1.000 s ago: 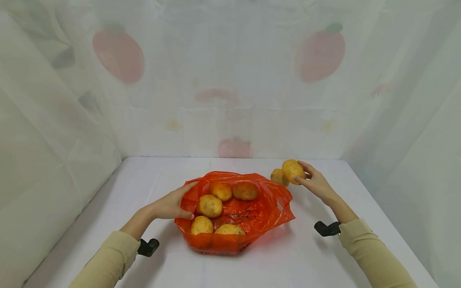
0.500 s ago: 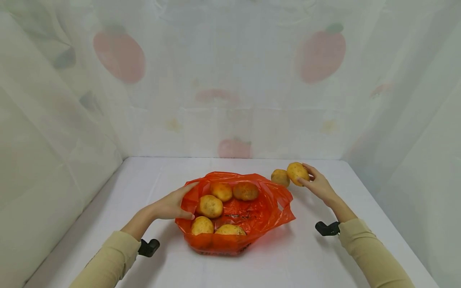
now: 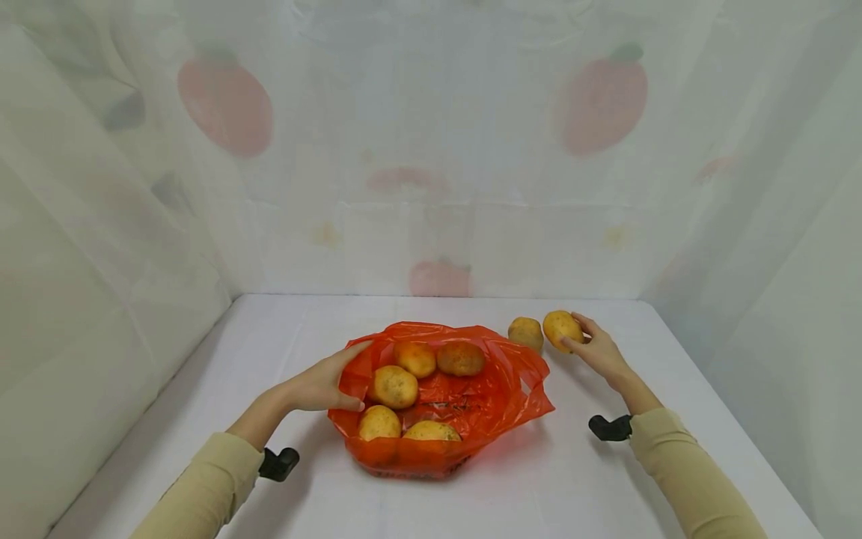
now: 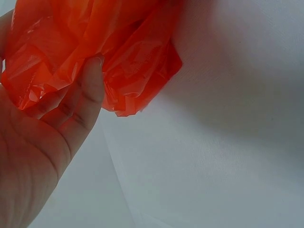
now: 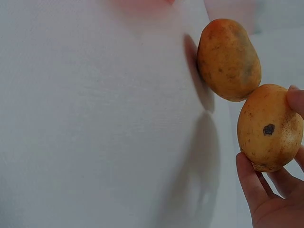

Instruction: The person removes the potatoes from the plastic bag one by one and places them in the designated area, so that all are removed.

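A translucent red plastic bag (image 3: 494,404) lies open-mouthed on the white table, with several potatoes (image 3: 394,387) inside. On its left side my left hand (image 3: 319,383) holds the bag's edge; in the left wrist view, fingers (image 4: 91,85) bear on the crumpled film and some show through it. Beyond the bag's right rear rim, my right hand (image 3: 599,353) grips a yellow potato (image 3: 563,331) between thumb and fingers. That potato has a dark spot (image 5: 269,129) in the right wrist view. Just left of it, another potato (image 3: 526,333) sits on the table.
A white cloth covers the table (image 3: 539,486). Pale curtains with faded fruit prints (image 3: 438,247) rise behind it and at both sides. Black wrist devices (image 3: 611,428) are at both sleeve cuffs.
My right hand has moved right and slightly nearer with its potato, which no longer overlaps the other potato in the head view. The left hand and bag have stayed almost still.
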The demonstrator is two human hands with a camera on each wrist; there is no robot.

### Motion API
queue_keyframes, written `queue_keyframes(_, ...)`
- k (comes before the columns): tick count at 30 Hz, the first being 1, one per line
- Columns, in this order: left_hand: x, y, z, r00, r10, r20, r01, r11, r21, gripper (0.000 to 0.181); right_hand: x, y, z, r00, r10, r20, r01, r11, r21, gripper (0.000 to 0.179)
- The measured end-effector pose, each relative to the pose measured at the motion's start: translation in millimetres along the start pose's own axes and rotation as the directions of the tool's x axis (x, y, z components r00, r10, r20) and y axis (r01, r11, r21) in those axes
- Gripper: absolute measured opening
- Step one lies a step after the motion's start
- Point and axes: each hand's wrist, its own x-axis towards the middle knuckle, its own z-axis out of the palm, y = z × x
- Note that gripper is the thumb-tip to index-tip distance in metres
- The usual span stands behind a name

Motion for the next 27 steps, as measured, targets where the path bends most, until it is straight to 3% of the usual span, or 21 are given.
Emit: queue_keyframes(27,-1.7,-0.2,0.5,1.000,-0.004,-0.017,0.005,1.000,0.021,0.092,12.9,24,8,0.996,0.091,0.000,-0.091,0.993,-0.077,0.081)
